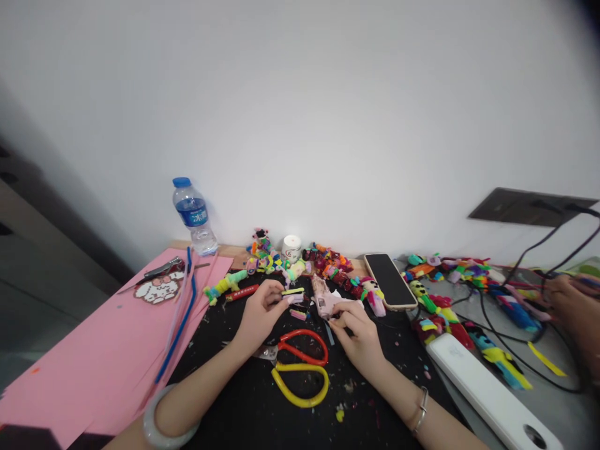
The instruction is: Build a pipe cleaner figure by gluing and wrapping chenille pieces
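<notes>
Centrally, on the black mat (262,406), we note the left hand (259,319) pinching a small yellow-green and pink strip piece (293,294) between closed fingertips, just left of the pink glue gun (324,299). Our right hand (357,336) rests at the gun's near end, fingers curled, apparently gripping it. Red-and-yellow scissors (302,369) lie near, between both wrists. Far right, another person's hand (574,306) touches cables.

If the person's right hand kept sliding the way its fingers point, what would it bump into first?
The right hand points up-left, its fingertips already at the pink glue gun. That gun comes first; past it lie colourful craft figures, though depth is hard to judge.
</notes>
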Demonstrator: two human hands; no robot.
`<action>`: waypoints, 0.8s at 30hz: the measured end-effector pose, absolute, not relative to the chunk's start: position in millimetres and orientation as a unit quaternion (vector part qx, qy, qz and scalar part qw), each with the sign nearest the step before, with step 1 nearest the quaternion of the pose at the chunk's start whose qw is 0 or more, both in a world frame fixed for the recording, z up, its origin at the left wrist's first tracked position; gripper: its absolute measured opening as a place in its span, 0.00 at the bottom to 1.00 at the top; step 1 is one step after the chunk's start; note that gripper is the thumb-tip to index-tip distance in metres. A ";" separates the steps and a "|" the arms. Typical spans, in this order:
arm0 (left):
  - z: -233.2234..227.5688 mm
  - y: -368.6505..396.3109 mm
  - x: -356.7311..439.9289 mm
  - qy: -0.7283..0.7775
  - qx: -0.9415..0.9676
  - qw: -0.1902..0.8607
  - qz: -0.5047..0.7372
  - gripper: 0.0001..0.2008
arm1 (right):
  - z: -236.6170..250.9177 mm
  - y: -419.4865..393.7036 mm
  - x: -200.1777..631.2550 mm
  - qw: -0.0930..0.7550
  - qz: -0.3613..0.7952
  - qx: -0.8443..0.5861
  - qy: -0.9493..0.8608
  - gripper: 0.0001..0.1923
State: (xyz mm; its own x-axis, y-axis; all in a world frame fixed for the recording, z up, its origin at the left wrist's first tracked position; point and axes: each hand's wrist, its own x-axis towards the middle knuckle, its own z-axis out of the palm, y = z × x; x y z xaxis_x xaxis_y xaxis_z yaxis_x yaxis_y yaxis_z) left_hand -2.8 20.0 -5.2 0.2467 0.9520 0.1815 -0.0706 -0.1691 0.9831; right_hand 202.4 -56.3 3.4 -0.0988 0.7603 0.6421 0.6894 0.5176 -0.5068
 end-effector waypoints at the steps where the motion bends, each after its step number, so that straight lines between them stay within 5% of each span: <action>1: -5.4 20.1 -2.9 0.373 0.590 0.526 0.486 0.09 | 3.5 -56.9 202.5 0.462 0.040 -0.490 -0.738 0.11; 10: -5.6 19.8 -3.3 0.372 0.595 0.527 0.480 0.10 | 6.5 -59.2 207.9 0.468 0.052 -0.490 -0.734 0.15; 16: -6.0 19.1 -3.5 0.365 0.602 0.527 0.476 0.10 | 8.2 -57.3 211.8 0.479 0.030 -0.515 -0.710 0.06; 24: -1.8 9.6 -1.2 0.332 0.638 0.535 0.444 0.08 | 3.6 -54.3 207.3 0.455 0.027 -0.493 -0.741 0.11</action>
